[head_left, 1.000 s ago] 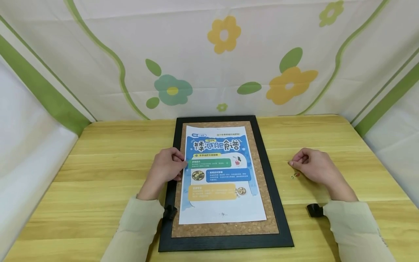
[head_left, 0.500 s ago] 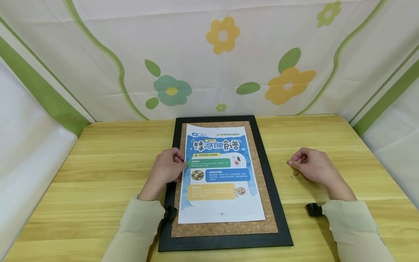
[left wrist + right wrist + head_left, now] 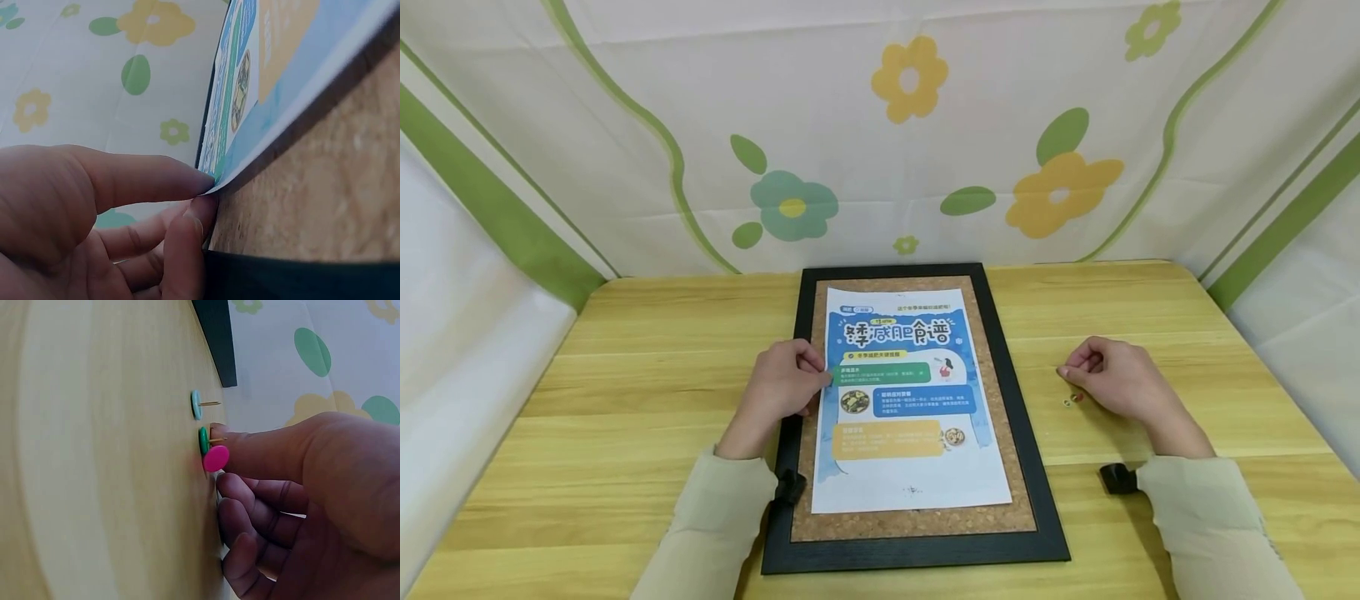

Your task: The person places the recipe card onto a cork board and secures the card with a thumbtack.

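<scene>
A printed sheet (image 3: 910, 400) with a blue heading and coloured text boxes lies over a black-framed cork board (image 3: 917, 527). My left hand (image 3: 785, 379) pinches the sheet's left edge between thumb and fingers; the left wrist view shows that edge lifted off the cork (image 3: 312, 187). To the board's right, my right hand (image 3: 1108, 377) rests low at the tabletop, fingers curled and thumb extended. Right by its thumb are a light blue thumbtack (image 3: 197, 405), a green thumbtack (image 3: 204, 441) and a pink thumbtack (image 3: 216, 459). Whether its fingertips hold anything I cannot tell.
The wooden table (image 3: 587, 417) extends on both sides of the board. A white cloth with printed flowers (image 3: 910, 167) hangs behind it, close to the board's far edge. Black wrist cameras (image 3: 1120, 478) sit at both cuffs.
Both hands stay in place, the left on the sheet's edge and the right by the thumbtacks. The sheet's lower end shifts very slightly.
</scene>
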Demonstrator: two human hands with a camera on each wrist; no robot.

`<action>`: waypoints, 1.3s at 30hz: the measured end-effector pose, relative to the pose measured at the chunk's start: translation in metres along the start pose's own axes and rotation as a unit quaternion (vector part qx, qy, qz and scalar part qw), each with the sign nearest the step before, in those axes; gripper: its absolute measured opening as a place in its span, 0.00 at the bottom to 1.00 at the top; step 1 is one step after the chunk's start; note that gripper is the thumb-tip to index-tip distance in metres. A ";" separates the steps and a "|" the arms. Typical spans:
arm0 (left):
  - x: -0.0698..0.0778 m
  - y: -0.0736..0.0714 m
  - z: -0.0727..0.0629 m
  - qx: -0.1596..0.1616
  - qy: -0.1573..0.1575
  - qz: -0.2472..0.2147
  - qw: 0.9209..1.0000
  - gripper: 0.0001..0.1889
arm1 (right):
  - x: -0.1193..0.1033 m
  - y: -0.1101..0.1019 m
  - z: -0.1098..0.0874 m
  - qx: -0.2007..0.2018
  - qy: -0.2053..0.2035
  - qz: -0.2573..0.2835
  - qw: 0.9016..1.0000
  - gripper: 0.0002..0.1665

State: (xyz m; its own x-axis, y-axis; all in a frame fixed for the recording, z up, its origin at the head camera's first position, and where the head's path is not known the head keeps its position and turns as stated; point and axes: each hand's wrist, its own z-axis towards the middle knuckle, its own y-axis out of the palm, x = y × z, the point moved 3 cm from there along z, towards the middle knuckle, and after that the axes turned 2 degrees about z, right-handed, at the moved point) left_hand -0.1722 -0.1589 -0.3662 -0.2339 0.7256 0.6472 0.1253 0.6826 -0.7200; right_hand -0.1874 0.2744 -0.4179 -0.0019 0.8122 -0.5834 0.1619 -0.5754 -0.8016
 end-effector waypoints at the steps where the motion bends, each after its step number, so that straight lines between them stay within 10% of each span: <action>1: 0.000 0.000 0.000 0.000 0.002 0.002 1.000 0.08 | 0.000 0.000 0.000 0.000 0.000 0.000 1.000 0.17; 9: 0.011 -0.005 -0.009 0.026 0.116 0.074 0.990 0.29 | -0.001 0.000 -0.003 0.001 0.003 0.001 1.000 0.17; 15: 0.017 0.011 -0.012 -0.062 0.202 0.144 0.967 0.46 | 0.000 0.000 -0.003 0.000 0.010 -0.003 1.000 0.18; 39: -0.001 0.017 -0.004 -0.170 0.227 0.111 0.953 0.58 | -0.015 -0.010 0.000 0.037 -0.011 -0.011 0.999 0.21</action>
State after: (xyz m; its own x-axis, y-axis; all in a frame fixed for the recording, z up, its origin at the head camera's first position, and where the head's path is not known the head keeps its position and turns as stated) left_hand -0.1664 -0.1476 -0.3778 0.2662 0.7656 0.5857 0.4459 0.4409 -0.7790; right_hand -0.1889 0.2681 -0.4008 -0.0273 0.8232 -0.5671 0.0873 -0.5631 -0.8217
